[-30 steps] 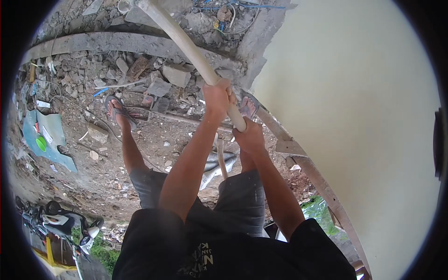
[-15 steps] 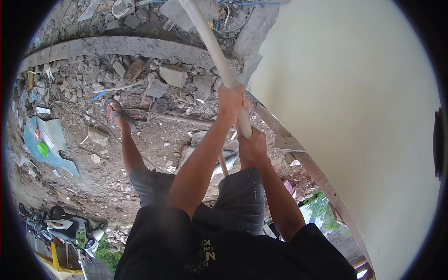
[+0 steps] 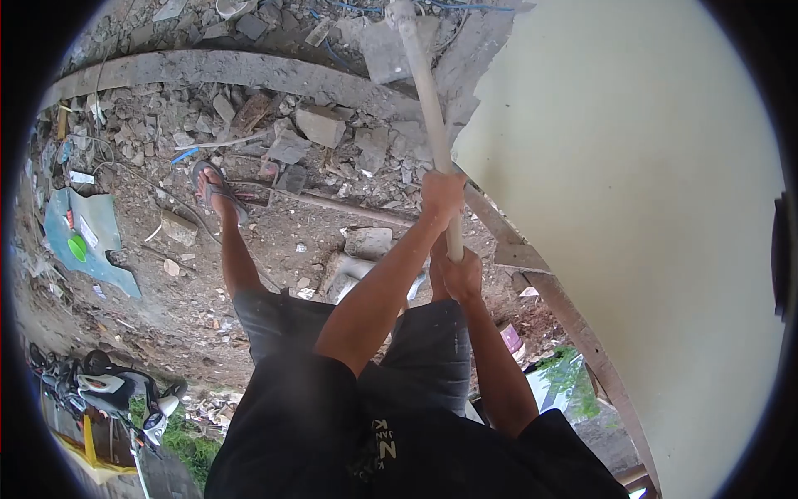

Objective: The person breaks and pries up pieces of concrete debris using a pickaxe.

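Both hands grip the pale wooden handle of a hoe (image 3: 428, 104). Its dusty grey blade (image 3: 385, 54) is at the top of the view, over rubble beside a grey concrete strip. My left hand (image 3: 442, 196) is wrapped around the handle at mid-length. Lower down, my right hand (image 3: 462, 273) is closed around it near the butt end. Beyond my hands, a wooden pole (image 3: 349, 208) lies across the dirt. A broken concrete block (image 3: 321, 126) sits left of the handle among smaller pieces.
A pale wall (image 3: 623, 208) rises close on my right, with a ledge (image 3: 565, 308) along its base. A curved concrete beam (image 3: 224, 68) crosses the rubble ahead. My sandalled foot (image 3: 218, 191) stands on debris. A bluish sheet (image 3: 79, 241) lies left; parked motorbikes (image 3: 125, 391) stand lower left.
The hoe's blade and upper handle have swung right and come further into view, nearer the wall. Both hands have shifted slightly right and down, keeping their grip.
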A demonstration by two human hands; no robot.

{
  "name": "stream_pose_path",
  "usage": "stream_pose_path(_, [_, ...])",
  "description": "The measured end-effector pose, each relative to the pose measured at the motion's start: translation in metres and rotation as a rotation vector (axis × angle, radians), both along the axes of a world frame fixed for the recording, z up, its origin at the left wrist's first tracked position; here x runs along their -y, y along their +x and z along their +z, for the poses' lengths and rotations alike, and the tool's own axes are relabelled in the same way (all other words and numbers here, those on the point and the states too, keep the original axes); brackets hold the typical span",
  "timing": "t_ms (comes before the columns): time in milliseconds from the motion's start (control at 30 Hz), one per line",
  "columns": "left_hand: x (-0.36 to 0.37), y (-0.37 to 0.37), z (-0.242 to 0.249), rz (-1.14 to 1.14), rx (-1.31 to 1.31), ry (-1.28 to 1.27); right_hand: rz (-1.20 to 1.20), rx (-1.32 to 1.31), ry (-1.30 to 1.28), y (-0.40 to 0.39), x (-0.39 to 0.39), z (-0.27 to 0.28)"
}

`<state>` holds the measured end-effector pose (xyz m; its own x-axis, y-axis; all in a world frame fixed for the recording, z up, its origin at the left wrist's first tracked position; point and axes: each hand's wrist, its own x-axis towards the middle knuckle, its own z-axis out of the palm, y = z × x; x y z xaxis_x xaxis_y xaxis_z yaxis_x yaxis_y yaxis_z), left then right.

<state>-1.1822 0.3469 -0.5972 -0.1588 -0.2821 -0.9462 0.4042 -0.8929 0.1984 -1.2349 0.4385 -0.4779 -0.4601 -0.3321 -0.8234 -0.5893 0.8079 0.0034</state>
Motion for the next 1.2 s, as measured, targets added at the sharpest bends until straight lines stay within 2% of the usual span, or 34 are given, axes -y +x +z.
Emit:
stream_pose_path(33, [0.017,0.002,-0.006,0.008,0.064,-0.045,0.073,0.010,-0.051,0.002,0.021,-0.006])
stream_pose_path(100, [0.069,0.029,0.019,0.004,0.081,-0.162,0.148,0.036,-0.087,-0.003,0.039,-0.039])
stream_pose_path(167, [0.070,0.017,-0.008,-0.064,0.171,-0.226,-0.058,0.184,-0.264,-0.011,0.048,-0.071])
stream_pose_path(200, [0.067,0.011,-0.019,-0.134,0.252,-0.304,-0.047,0.189,-0.257,-0.017,0.028,-0.080])
stream_pose_path(267, [0.002,-0.009,-0.056,-0.151,0.024,-0.161,-0.327,0.205,-0.086,-0.026,-0.032,-0.084])
stream_pose_path(300, [-0.039,-0.022,-0.071,-0.148,-0.112,-0.103,-0.368,0.138,-0.041,-0.015,-0.047,-0.069])
stream_pose_path(333, [-0.057,-0.030,-0.053,-0.294,0.020,-0.056,-0.405,0.074,0.003,-0.006,-0.059,-0.051])
stream_pose_path(367, [-0.058,-0.031,-0.040,-0.437,0.168,-0.032,-0.311,0.052,-0.038,-0.003,-0.067,-0.038])
stream_pose_path(433, [-0.055,-0.029,-0.021,-0.440,0.124,-0.059,-0.220,0.020,-0.085,-0.012,-0.084,-0.031])
stream_pose_path(467, [-0.056,-0.030,-0.018,-0.449,0.070,-0.060,-0.246,0.049,-0.236,-0.019,-0.095,-0.039])
stream_pose_path(500, [-0.038,-0.027,-0.008,-0.443,0.140,-0.093,-0.268,0.079,-0.385,-0.026,-0.100,-0.046])
stream_pose_path(533, [-0.017,-0.021,0.009,-0.437,0.204,-0.106,-0.268,0.073,-0.371,-0.029,-0.090,-0.044])
stream_pose_path(600, [0.030,-0.007,0.025,-0.302,0.170,-0.246,-0.204,0.123,-0.364,-0.023,-0.037,-0.045])
stream_pose_path(667, [0.073,0.008,0.037,-0.253,0.168,-0.340,-0.318,0.323,-0.439,-0.031,0.000,-0.072])
stream_pose_path(700, [0.068,0.003,0.026,-0.255,0.163,-0.334,-0.320,0.318,-0.433,-0.031,-0.003,-0.075])
stream_pose_path(767, [0.053,-0.013,-0.006,-0.295,0.297,-0.314,-0.520,0.419,-0.393,-0.021,0.001,-0.083])
stream_pose_path(833, [-0.024,-0.034,-0.074,-0.394,0.041,-0.090,-0.658,0.298,-0.154,-0.001,-0.039,-0.069])
stream_pose_path(900, [-0.054,-0.033,-0.055,-0.508,0.185,-0.010,-0.695,0.241,-0.088,0.011,-0.067,-0.049])
stream_pose_path(933, [-0.045,-0.026,-0.047,-0.506,0.204,-0.044,-0.693,0.263,-0.120,0.013,-0.066,-0.048])
stream_pose_path(1000, [-0.048,-0.023,-0.025,-0.549,0.128,-0.056,-0.445,0.134,-0.155,0.006,-0.077,-0.033])
stream_pose_path(1033, [-0.043,-0.025,-0.014,-0.558,0.118,-0.044,-0.491,0.218,-0.301,0.009,-0.061,-0.021])
stream_pose_path(1100, [-0.009,-0.030,-0.005,-0.341,0.218,-0.176,-0.488,0.239,-0.351,-0.005,-0.044,-0.038])
stream_pose_path(1167, [0.043,-0.012,0.021,-0.335,0.303,-0.329,-0.476,0.261,-0.387,-0.014,-0.024,-0.062])
stream_pose_path(1200, [0.051,-0.013,0.015,-0.334,0.297,-0.317,-0.490,0.304,-0.417,-0.015,-0.006,-0.072])
